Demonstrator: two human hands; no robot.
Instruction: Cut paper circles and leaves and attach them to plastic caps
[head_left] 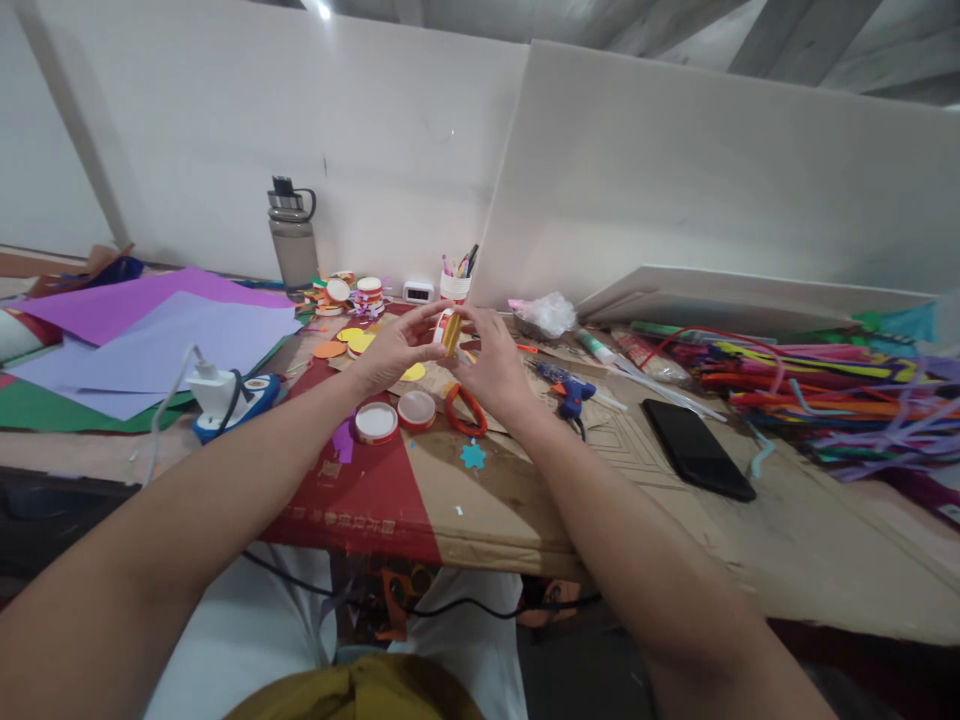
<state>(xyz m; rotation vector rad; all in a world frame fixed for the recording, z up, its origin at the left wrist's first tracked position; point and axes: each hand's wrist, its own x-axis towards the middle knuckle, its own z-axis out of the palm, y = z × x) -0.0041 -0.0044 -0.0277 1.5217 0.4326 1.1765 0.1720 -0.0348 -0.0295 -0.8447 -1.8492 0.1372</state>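
Note:
Between both hands, above the table, is a shallow round paper piece (448,332) with a white-and-red side and a yellow face, tilted on edge. My left hand (397,352) grips it from the left with thumb and fingers. My right hand (491,368) closes on its right side, some fingertips hidden behind it. Below them lie two shallow white round cups (376,423) with red sides, a red-orange loop (466,410) and a blue star-shaped cutout (473,456). Yellow paper discs (412,372) and an orange disc (328,349) lie near my left hand.
A blue glue gun (574,397) and a black phone (697,448) lie to the right, before a heap of pipe cleaners (840,390). Coloured paper sheets (180,340), a power strip (232,405) and a bottle (292,245) stand left. Finished-looking small drums (367,297) sit behind.

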